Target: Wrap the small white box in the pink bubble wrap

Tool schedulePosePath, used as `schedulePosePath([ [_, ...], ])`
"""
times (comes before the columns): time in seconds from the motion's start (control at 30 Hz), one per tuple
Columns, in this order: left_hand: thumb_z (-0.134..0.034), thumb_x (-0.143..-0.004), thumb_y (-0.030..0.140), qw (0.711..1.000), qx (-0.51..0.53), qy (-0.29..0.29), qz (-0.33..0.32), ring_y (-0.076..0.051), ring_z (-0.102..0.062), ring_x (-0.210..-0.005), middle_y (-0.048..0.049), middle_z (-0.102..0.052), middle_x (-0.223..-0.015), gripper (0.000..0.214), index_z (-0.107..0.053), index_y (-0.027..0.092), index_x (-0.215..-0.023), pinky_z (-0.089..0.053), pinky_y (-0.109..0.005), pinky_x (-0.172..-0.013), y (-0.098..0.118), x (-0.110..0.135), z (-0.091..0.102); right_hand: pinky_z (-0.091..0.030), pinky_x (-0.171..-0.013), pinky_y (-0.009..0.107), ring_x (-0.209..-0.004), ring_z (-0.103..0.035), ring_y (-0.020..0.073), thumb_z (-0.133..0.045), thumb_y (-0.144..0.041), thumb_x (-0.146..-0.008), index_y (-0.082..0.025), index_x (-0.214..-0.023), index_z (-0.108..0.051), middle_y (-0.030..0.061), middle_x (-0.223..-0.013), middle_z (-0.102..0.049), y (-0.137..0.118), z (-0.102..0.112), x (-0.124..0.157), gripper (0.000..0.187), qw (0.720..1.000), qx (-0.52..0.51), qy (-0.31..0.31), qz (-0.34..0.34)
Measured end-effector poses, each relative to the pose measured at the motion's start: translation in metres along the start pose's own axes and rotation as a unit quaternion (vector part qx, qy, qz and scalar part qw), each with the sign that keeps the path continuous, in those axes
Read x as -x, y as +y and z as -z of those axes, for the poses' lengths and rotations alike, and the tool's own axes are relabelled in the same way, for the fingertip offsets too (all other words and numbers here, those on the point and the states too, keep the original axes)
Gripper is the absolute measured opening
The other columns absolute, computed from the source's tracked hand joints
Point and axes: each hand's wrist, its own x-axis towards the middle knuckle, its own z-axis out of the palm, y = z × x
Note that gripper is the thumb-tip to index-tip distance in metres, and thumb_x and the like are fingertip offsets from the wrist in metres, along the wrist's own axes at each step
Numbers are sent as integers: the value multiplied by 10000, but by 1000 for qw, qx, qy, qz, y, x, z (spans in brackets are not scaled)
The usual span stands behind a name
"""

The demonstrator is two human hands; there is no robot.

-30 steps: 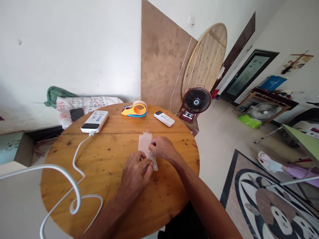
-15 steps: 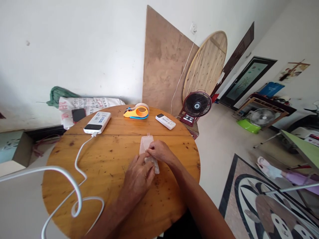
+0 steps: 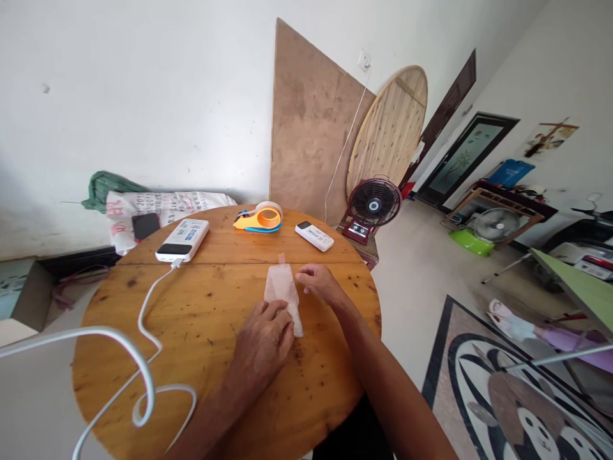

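Note:
A thin, whitish translucent folded paper piece [image 3: 282, 281] lies lengthwise on the round wooden table [image 3: 215, 370]. At its far end sits a small narrow tab [image 3: 281, 258]. My left hand [image 3: 265, 335] rests over the lower left part of the paper, fingers bent and lying on it; the hand hides some of its near half. Just to the right of the paper, slightly raised, is my right hand [image 3: 320, 284]. Its fingers are loosely curled and apart from the paper, with nothing visible in them.
An orange and blue tape dispenser [image 3: 261, 220] stands at the back, between a white power bank [image 3: 184, 239] with a plugged-in cable [image 3: 149, 306] and a smaller white power bank [image 3: 313, 236]. The cable loops across the left side. A fan [image 3: 373, 204] stands beyond the table.
My right hand has let go of the paper and moved a little to the right, uncovering its middle. My left hand stays on the paper. The view has shifted slightly.

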Motion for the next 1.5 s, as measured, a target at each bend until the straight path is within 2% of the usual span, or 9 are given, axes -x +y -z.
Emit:
schedulePosePath([
  [0.13,-479,-841,152,1000,-12,3,-1,-211,-530,-849,-59,-652,-1043,152,-586,199,-744,-487,-360,-749,0,0,-1,-315,-478,190,-469,-465,76,-579,-315,-694,-149,-641,-564,-56,-531,-488,3,-4,-10,175,998,-40,-39,-21],
  [0.37,-480,-836,146,1000,-3,-8,1,-213,-521,-852,-56,-648,-1065,154,-592,199,-745,-481,-370,-756,-1,1,0,-230,-440,203,-430,-362,66,-645,-342,-664,-145,-617,-572,-77,-443,-435,-9,-6,-22,216,990,-64,-115,-47],
  [0.5,-468,-846,162,1000,10,-3,4,-210,-522,-845,-54,-651,-1051,171,-597,205,-741,-480,-369,-753,0,0,2,-233,-446,197,-452,-360,62,-676,-375,-625,-143,-637,-572,-76,-480,-453,-2,-12,-29,255,980,-115,-158,-24],
  [0.63,-456,-852,175,1000,12,4,5,-204,-529,-831,-57,-655,-1032,192,-596,208,-726,-483,-363,-745,0,-1,2,-281,-491,191,-519,-379,69,-668,-377,-595,-141,-643,-566,-69,-556,-474,10,-24,-35,261,981,-156,-115,5],
  [0.83,-567,-798,317,1000,4,0,23,-241,-544,-885,-66,-652,-1064,105,-610,221,-791,-489,-395,-762,4,0,2,-282,-505,187,-559,-381,76,-630,-351,-621,-147,-623,-573,-70,-579,-453,15,-32,-36,212,997,-59,-50,26],
  [1.03,-566,-779,279,999,-31,-23,17,-259,-546,-926,-64,-602,-1222,68,-589,216,-771,-478,-419,-785,6,0,5,-279,-515,187,-583,-420,87,-604,-345,-659,-156,-666,-611,-61,-585,-485,13,-34,-34,189,998,20,-37,37],
  [1.13,-575,-764,261,999,-31,-37,9,-259,-547,-890,-55,-638,-1171,51,-563,213,-750,-474,-414,-753,5,-2,5,-276,-511,185,-587,-422,88,-610,-337,-659,-160,-671,-607,-61,-583,-481,12,-34,-33,177,998,29,-42,37],
  [1.3,-580,-758,226,999,-26,-26,11,-253,-546,-883,-47,-660,-1108,41,-540,220,-757,-462,-399,-750,4,-2,4,-303,-522,186,-585,-424,86,-626,-342,-638,-153,-668,-586,-57,-603,-495,12,-33,-34,195,997,-47,-57,20],
  [1.5,-564,-772,211,999,-25,-44,21,-244,-538,-888,-45,-648,-1128,52,-518,211,-749,-460,-390,-761,3,-2,3,-372,-585,211,-616,-475,103,-700,-421,-591,-144,-697,-589,-36,-653,-559,5,-27,-31,317,973,-207,-104,12],
])
